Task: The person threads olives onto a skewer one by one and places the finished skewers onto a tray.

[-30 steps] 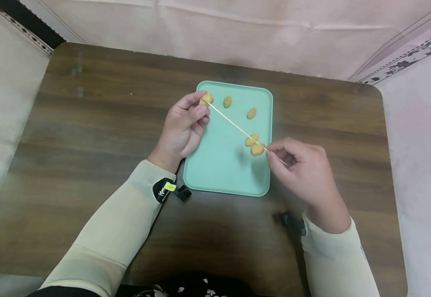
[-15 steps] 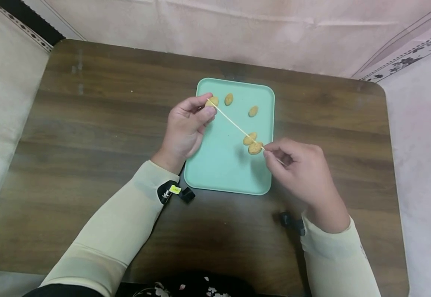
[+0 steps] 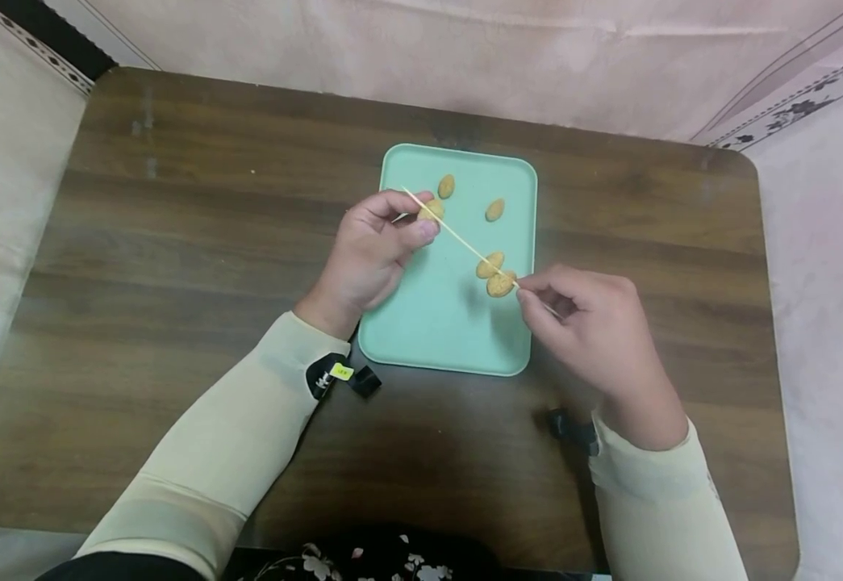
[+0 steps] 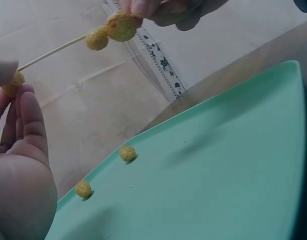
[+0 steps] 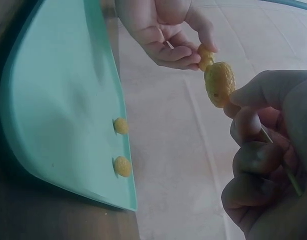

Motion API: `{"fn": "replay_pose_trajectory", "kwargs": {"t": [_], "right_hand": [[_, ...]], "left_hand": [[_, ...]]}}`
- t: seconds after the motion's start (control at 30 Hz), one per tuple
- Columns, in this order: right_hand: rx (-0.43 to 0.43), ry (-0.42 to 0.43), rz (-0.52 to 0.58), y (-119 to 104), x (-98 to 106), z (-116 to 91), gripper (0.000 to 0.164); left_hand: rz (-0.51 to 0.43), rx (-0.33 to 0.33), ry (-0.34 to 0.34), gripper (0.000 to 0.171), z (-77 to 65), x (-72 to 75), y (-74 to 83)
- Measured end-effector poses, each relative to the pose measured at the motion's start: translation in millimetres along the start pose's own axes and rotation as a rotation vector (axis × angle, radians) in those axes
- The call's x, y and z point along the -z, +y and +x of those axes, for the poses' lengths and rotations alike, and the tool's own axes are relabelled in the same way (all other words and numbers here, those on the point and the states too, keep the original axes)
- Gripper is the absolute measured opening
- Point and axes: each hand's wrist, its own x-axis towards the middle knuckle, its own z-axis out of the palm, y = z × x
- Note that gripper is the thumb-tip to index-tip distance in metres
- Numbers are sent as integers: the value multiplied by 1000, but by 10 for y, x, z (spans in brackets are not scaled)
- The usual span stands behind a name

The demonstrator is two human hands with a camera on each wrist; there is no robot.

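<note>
My right hand (image 3: 595,327) pinches a thin wooden skewer (image 3: 462,241) near its lower end. Just ahead of those fingers two golden-brown food balls (image 3: 500,283) sit on the stick, touching each other. At the far end my left hand (image 3: 370,250) holds another golden-brown ball (image 3: 431,211) between thumb and fingers. The skewer crosses this ball in the head view, and its tip shows past it. All this is held above a mint-green tray (image 3: 443,339). In the right wrist view the skewer's rear end runs under the right palm.
Two loose balls lie on the far part of the tray, one ball (image 3: 446,186) left of the other ball (image 3: 494,210). The tray rests on a brown wooden table (image 3: 210,266). Pale cloth (image 3: 465,56) hangs beyond the table's far edge.
The left hand with its ball has come right and slightly down along the skewer, toward the right hand. The skewer's tip now sticks out past that ball. The right hand is nearly still.
</note>
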Motion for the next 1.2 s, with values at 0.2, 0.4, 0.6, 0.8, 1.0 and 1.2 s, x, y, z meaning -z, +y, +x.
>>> {"fn": "replay_pose_trajectory", "kwargs": {"t": [0.2,0.4,0.6,0.8,1.0,1.2], "right_hand": [[7,-9,-12,3,8,24,10],[-9,-28,-21,-8,25,63,10],[-22,-45,-14,-15,29,77,10],[-14,-16,5,-17,3,67,10],[-26,55,6,5,-13,31,8],[-89,125,22,35,62,12,11]], "left_hand": [[149,35,-25,37,-16,-127,-4],[213,38,-100,31,-29,-157,-34],[204,58,-137,29,-45,-185,-49],[224,86,-150,24,-62,-203,-67],[225,111,-189,37,-52,-238,-48],[403,167,-302,59,118,-270,98]]}}
